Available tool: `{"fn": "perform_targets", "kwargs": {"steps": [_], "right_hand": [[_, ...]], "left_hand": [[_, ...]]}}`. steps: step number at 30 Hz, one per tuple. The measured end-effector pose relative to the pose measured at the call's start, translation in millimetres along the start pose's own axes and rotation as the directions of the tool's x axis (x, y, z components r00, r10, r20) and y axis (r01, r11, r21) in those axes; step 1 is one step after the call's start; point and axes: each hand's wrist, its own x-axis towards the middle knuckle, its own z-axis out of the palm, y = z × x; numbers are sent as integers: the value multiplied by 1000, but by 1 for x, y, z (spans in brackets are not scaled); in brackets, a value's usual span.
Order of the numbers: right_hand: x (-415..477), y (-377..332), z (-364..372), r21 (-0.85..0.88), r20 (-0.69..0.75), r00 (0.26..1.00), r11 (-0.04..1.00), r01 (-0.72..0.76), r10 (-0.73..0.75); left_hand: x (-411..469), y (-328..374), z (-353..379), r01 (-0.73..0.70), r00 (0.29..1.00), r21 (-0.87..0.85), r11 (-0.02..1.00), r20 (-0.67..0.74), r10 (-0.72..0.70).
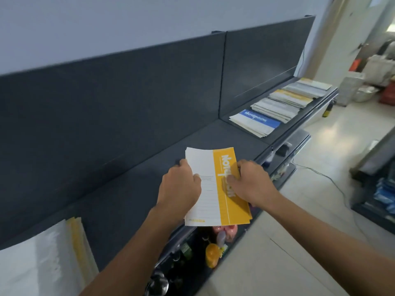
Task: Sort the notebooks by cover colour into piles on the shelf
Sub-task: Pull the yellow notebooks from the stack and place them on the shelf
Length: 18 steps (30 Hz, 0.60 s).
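A small stack of white-and-yellow notebooks (215, 167) is held over the front part of the dark grey shelf (132, 189). My left hand (181, 186) grips the stack's left edge, thumb on the cover. My right hand (250, 182) grips its right, yellow side. At the lower left lies a pile of yellow-edged notebooks (53, 253), blurred. Further right on the shelf lie a blue-covered pile (256, 121), then a grey pile (275, 108), a yellow-striped pile (290, 98) and more pale notebooks (310, 86).
A dark back panel (106, 103) rises behind the shelf, with a divider seam at the middle. Below the shelf edge hang small items, among them an orange object (212, 255). To the right is a light floor (320, 167) with a cable, boxes and bags.
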Motion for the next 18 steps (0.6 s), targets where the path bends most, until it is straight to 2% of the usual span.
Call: {"fn": "perform_targets", "kwargs": {"steps": [9,18], "right_hand": [[56,161,-70,82,-44,992,990,-116,120],[96,263,-126,132,-71,957,953,-272,283]], "left_hand": [[71,158,90,-38,997,85,996,74,31],[131,270,143,-151,982,83,985,129,140]]}}
